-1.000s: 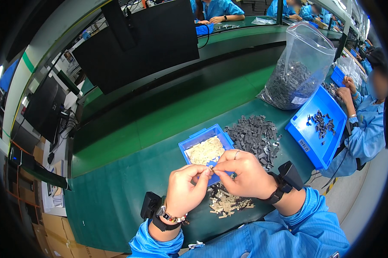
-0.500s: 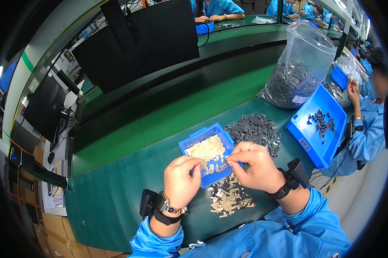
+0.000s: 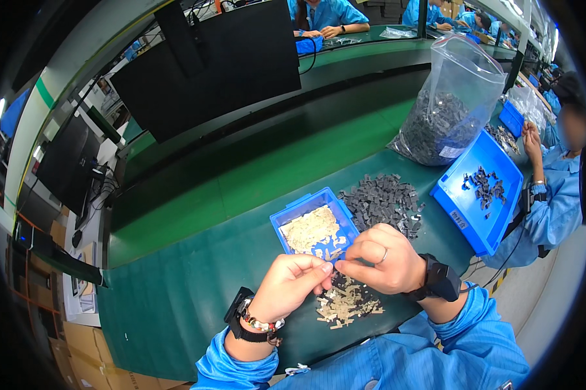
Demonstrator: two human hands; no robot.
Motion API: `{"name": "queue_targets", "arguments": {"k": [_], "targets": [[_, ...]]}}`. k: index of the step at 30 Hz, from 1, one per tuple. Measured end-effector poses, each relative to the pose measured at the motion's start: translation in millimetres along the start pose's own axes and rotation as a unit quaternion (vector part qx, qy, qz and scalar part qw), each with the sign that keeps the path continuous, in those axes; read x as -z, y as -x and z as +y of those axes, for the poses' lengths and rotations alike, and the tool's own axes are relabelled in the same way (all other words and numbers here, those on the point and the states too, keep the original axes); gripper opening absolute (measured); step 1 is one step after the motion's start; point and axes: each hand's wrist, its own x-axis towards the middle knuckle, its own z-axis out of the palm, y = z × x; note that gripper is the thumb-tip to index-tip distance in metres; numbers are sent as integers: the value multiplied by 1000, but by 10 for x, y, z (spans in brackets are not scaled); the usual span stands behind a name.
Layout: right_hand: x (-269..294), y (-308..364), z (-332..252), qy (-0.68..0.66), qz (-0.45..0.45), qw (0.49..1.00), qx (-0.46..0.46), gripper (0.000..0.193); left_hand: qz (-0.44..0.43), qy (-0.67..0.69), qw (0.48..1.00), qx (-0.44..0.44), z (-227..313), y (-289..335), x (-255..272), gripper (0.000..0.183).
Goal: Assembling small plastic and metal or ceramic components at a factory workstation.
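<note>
Cream pieces [image 3: 311, 229], small and flat, lie in a blue bin [image 3: 306, 204] just beyond the fingertips of both hands; they are massed toward its far side, with a few loose ones nearer the fingers. The left hand [image 3: 290, 286] is drawn into a pinch, its thumb and forefinger closed together. The right hand [image 3: 387, 263], bearing a ring [image 3: 384, 255], is likewise curled, its thumb and forefinger tips meeting those of the left, or nearly so. Whether either pinch grips a piece cannot be told at this scale. The right hand hides the bin's near right corner from view.

Between the wrists, on the wearer's side of the fingertips, a mixed heap [image 3: 348, 304] of cream and dark pieces is spread over the green table [image 3: 189, 292]. Just beyond the right hand lies a heap of dark pieces [image 3: 384, 203]. Farther beyond it, an open clear bag [image 3: 439, 123] stands partly filled with dark parts. Well to the right of the right hand is a blue tray [image 3: 478, 224] containing scattered dark parts [image 3: 486, 185]; past it sits a co-worker [image 3: 556, 195] in blue. A black monitor [image 3: 221, 71] occupies the far side, ahead of the left hand.
</note>
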Motion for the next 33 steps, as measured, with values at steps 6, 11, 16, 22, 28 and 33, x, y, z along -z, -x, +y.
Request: {"name": "queue_targets", "arguments": {"k": [6,11,16,22,28,33], "targets": [[18,67,-23,-16,-2,998,-64,20,58,-26,996,-57,0,25,-40,13],[-185,159,-213,-336,81,864,-365,13,55,-65,994,-72,6,52,-105,12],[-181,210,-277,-405,60,784,-466,12,16,-145,988,-61,24,55,-131,14],[19,227,-266,-279,99,861,-414,3,100,-255,955,-113,-49,51,-152,20],[293,851,340,144,77,890,-426,20,121,-202,964,-121,-45,2,-103,21],[253,1106,588,274,-28,881,-385,33,108,-246,954,-133,12,30,-138,20]]}}
